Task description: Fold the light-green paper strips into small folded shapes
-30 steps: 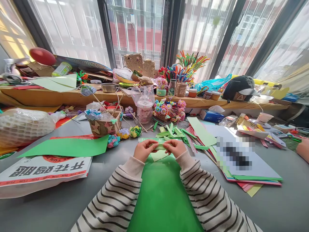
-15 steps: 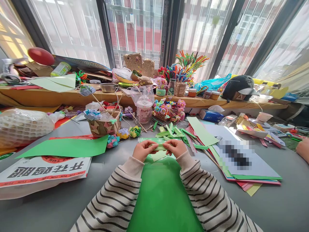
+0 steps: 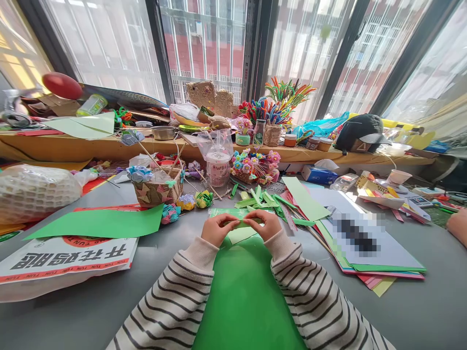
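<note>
My left hand (image 3: 220,229) and my right hand (image 3: 263,224) meet at the middle, thumbs and fingers pinched almost tip to tip. Between them is a small pale green paper strip (image 3: 242,222), mostly hidden by the fingers. Just below the fingertips a light green piece of paper (image 3: 241,235) lies on a shiny green sheet (image 3: 251,301), which runs under both wrists. Beyond my right hand is a loose pile of cut green paper strips (image 3: 268,200).
To the right lies a stack of coloured paper (image 3: 386,257), near another person's hand (image 3: 458,226). A green sheet (image 3: 98,223) rests on a printed bag (image 3: 73,260) at left. Behind stand a flower basket (image 3: 156,189), a lidded cup (image 3: 219,170) and a tissue box (image 3: 319,173).
My fingertips have come closer together over the pale green strip, so less of it shows between them. The things around have not moved.
</note>
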Motion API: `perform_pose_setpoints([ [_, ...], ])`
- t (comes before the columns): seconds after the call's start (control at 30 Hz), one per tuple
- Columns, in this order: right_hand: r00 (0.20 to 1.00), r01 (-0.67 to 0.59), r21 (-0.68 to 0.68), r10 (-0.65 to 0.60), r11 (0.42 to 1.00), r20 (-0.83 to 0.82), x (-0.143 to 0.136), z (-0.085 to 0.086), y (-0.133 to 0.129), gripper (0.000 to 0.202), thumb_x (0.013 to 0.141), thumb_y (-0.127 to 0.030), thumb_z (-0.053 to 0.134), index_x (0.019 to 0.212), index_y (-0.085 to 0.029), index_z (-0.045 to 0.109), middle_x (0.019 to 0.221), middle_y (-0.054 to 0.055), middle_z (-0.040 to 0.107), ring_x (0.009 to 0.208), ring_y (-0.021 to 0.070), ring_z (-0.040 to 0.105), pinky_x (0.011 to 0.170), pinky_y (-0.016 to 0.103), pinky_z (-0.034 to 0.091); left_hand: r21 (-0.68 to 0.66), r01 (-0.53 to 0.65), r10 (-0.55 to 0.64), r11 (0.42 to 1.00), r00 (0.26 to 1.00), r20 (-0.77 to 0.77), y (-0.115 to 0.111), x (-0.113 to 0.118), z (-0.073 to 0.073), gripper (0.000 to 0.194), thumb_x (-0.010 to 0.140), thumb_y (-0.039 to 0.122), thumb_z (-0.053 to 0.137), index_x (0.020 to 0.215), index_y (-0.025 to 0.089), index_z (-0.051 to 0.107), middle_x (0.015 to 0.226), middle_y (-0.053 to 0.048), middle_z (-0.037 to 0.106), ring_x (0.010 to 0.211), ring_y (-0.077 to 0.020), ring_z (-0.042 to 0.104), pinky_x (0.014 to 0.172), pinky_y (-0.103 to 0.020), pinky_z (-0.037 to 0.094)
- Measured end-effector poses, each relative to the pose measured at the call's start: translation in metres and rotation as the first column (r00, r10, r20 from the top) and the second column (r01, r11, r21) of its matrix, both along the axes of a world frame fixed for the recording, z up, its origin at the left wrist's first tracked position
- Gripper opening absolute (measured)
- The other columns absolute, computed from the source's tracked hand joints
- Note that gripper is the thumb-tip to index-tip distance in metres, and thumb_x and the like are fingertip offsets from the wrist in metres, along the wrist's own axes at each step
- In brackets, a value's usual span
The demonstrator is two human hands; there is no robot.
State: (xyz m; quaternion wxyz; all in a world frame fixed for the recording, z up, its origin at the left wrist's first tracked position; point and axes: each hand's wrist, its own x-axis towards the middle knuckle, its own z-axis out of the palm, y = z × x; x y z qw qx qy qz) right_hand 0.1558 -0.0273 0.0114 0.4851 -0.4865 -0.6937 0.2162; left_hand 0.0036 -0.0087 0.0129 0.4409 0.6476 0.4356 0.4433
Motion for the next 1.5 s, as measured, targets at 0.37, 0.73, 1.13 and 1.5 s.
perform_pose_setpoints([
  [0.37, 0.992, -0.026, 0.081, 0.015, 0.996, 0.128, 0.005, 0.004, 0.000, 0.012, 0.069, -0.025, 0.051, 0.069, -0.019, 0.061, 0.066, 0.003, 0.061, 0.061, 0.0146, 0.055, 0.058, 0.025, 0.043, 0.063, -0.016, 0.017, 0.998, 1.000, -0.014, -0.002, 0.001, 0.003, 0.014, 0.054, 0.030, 0.061, 0.060, 0.017, 0.063, 0.058, -0.002, 0.061, 0.056, -0.0143, 0.055, 0.055, -0.023, 0.046],
  [0.73, 0.995, 0.036, 0.056, -0.041, 0.998, 0.086, 0.020, 0.009, 0.004, 0.013, 0.067, -0.026, 0.052, 0.068, -0.017, 0.061, 0.066, 0.005, 0.061, 0.057, 0.0147, 0.054, 0.054, 0.026, 0.045, -0.015, -0.050, 0.051, 0.999, 0.996, 0.071, 0.002, -0.002, 0.001, 0.015, 0.053, 0.028, 0.063, 0.059, 0.015, 0.061, 0.056, 0.000, 0.060, 0.054, -0.0128, 0.055, 0.055, -0.023, 0.047],
  [1.13, 0.977, -0.059, -0.216, 0.012, 0.975, -0.212, -0.001, -0.006, 0.003, 0.022, 0.063, -0.037, 0.054, 0.064, -0.015, 0.056, 0.046, -0.002, 0.052, 0.040, 0.0107, 0.053, 0.039, 0.021, 0.046, -0.219, 0.019, 0.014, 0.976, 0.988, 0.151, -0.002, 0.003, 0.002, 0.021, 0.047, 0.029, 0.067, 0.059, 0.012, 0.060, 0.050, 0.000, 0.059, 0.049, -0.0142, 0.058, 0.050, -0.024, 0.047],
  [1.5, 0.961, -0.044, -0.214, -0.017, 0.976, -0.274, -0.002, -0.010, 0.007, 0.016, 0.059, -0.032, 0.058, 0.056, -0.016, 0.056, 0.035, -0.004, 0.048, 0.030, 0.0082, 0.047, 0.032, 0.018, 0.040, -0.271, 0.067, -0.016, 0.960, 0.982, 0.187, 0.001, -0.001, 0.003, 0.021, 0.046, 0.027, 0.067, 0.059, 0.012, 0.064, 0.051, -0.001, 0.061, 0.050, -0.0137, 0.058, 0.053, -0.025, 0.048],
])
